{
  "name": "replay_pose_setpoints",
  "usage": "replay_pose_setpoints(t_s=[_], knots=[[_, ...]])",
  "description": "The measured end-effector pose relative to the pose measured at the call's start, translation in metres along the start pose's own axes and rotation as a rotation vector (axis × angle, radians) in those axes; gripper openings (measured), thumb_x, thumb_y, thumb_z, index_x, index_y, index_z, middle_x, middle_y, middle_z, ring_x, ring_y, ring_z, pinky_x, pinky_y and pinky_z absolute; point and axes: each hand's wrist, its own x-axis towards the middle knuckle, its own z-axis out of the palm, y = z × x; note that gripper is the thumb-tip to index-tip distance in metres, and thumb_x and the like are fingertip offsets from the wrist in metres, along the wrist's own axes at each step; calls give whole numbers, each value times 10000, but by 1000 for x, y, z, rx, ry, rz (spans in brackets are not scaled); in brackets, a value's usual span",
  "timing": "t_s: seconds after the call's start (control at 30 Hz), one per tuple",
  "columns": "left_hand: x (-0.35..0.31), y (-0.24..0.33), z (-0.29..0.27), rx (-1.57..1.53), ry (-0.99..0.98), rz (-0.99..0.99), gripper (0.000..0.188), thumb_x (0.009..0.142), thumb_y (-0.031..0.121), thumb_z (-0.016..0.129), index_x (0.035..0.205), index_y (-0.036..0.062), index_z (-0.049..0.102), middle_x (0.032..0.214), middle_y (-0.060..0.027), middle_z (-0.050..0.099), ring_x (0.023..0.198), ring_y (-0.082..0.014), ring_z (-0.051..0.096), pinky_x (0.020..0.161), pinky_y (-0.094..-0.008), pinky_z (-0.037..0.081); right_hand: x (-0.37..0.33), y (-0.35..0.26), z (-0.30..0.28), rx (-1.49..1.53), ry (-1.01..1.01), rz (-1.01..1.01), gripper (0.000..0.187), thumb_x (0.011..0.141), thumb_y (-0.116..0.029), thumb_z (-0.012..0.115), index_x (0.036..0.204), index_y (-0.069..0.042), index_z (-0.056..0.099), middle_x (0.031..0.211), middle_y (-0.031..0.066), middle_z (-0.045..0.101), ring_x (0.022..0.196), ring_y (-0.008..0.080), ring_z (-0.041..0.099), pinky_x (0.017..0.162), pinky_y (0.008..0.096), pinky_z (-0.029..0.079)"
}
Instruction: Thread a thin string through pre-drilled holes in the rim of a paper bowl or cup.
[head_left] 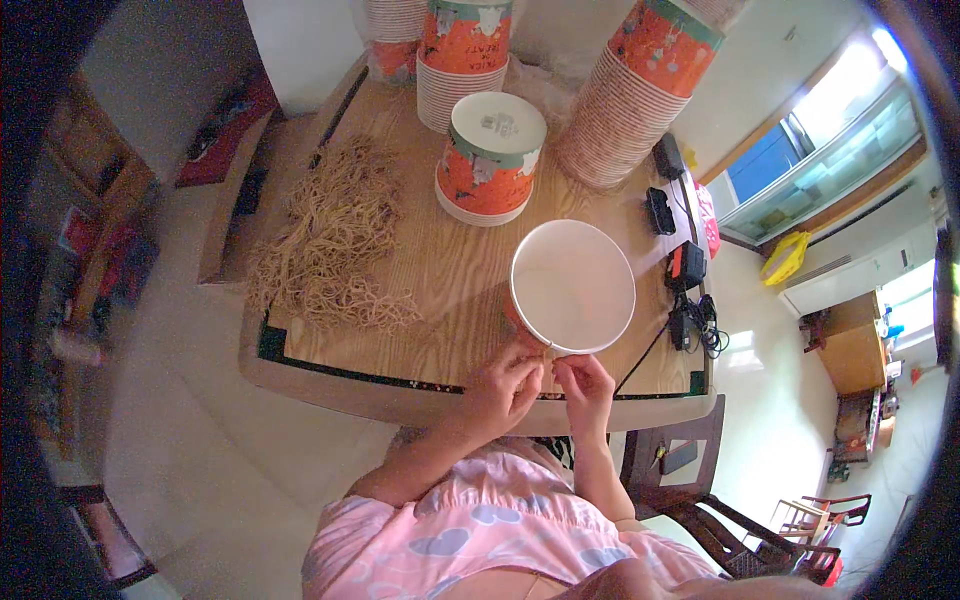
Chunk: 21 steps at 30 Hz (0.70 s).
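Observation:
A white-lined paper bucket (574, 287) stands at the near side of the table, its mouth tilted toward me. My left hand (508, 382) is closed in a pinch just below its near rim. Beside it my right hand (587, 385) also pinches, with thumb and forefinger close to the rim. Between the fingertips a short piece of what looks like tan cord (547, 355) shows at the rim; the fingers hide most of it. A loose heap of tan cords (340, 240) covers the left part of the table.
An orange and green paper bucket (490, 160) stands upside down behind the open one. Tall nested stacks (630, 95) of such buckets rise at the back. Black adapters and cables (690, 310) lie along the right edge. A dark wooden chair (680, 460) stands at the near right.

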Motion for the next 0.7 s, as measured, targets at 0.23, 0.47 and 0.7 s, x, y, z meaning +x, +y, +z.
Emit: replay_pose_setpoints(t_s=[0.23,0.47,0.7], knots=[[-12,3,5,-554,50,-612,208,908,166,518,907,3,646,700,-15,596,619,-85,521,563,-223,427,-1,1,2,52,-1,-29,41,850,-25,582,843,13,596,770,9,590,702,74,531,649,207,426],[-10,-4,8,-901,57,-773,119,895,123,549,935,39,623,767,-17,646,600,-2,484,505,-160,362,-3,1,3,78,22,-28,79,858,-44,586,892,17,622,792,19,618,687,69,541,628,202,432],[-3,-1,16,-897,213,-718,132,866,82,586,992,43,580,777,-22,657,575,-13,523,470,-156,365,-4,2,8,-13,50,-113,25,811,5,629,827,17,614,829,46,631,767,102,583,695,222,464]])
